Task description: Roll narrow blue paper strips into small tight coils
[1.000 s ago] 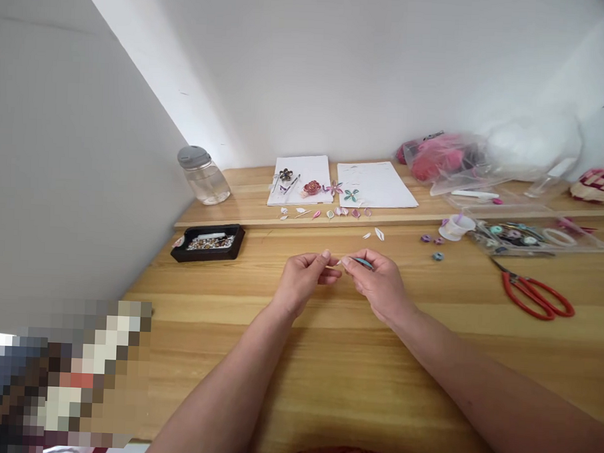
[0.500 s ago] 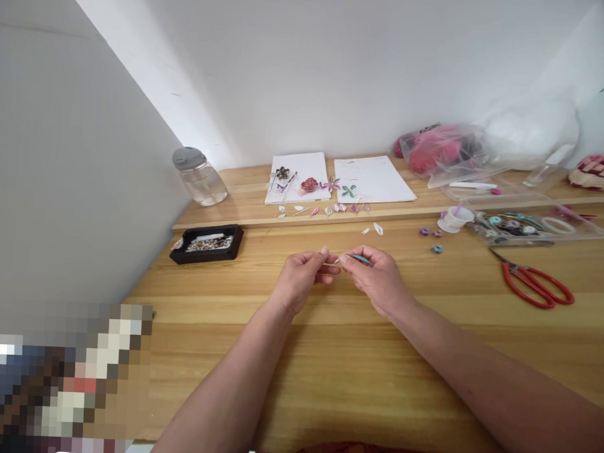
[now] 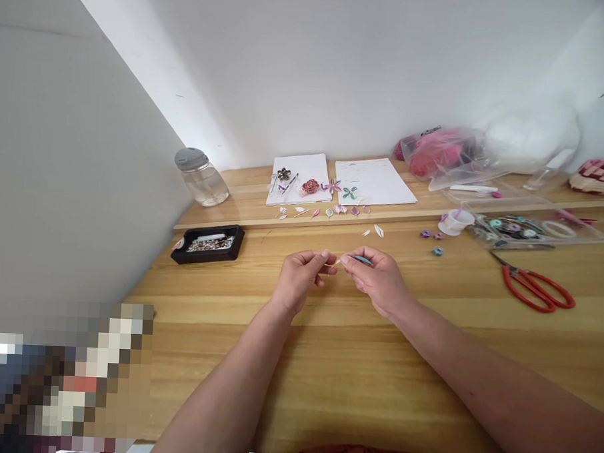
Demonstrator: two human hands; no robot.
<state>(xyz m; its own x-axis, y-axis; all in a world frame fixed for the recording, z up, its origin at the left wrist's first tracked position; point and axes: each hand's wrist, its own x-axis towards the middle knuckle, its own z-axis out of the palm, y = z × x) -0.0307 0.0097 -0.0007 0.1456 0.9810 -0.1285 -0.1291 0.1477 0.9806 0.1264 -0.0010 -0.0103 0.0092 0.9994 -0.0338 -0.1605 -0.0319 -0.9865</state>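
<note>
Above the middle of the table, both my hands are raised with their fingertips almost meeting. My left hand [image 3: 302, 273] is closed in a pinch on a thin pale thread [image 3: 335, 263], which stretches across to the other hand; its other fingers are loosely curled. Between thumb and fingers, my right hand [image 3: 378, 278] grips a slim teal piece [image 3: 363, 260]. The fingers cover much of it, so I cannot tell its exact kind. Just beyond the hands lie two white paper petals [image 3: 378, 230].
Red-handled scissors [image 3: 537, 285] and small thread bobbins [image 3: 437, 251] lie right. A clear tool box [image 3: 589, 232] stands behind them. Left are a black bead tray [image 3: 208, 254] and a water bottle [image 3: 204, 179]. Petals and flowers [image 3: 310, 186] line the raised ledge.
The pale thread between my fingertips shows more clearly now, and my left fingers have curled in slightly. Both hands stay in nearly the same place.
</note>
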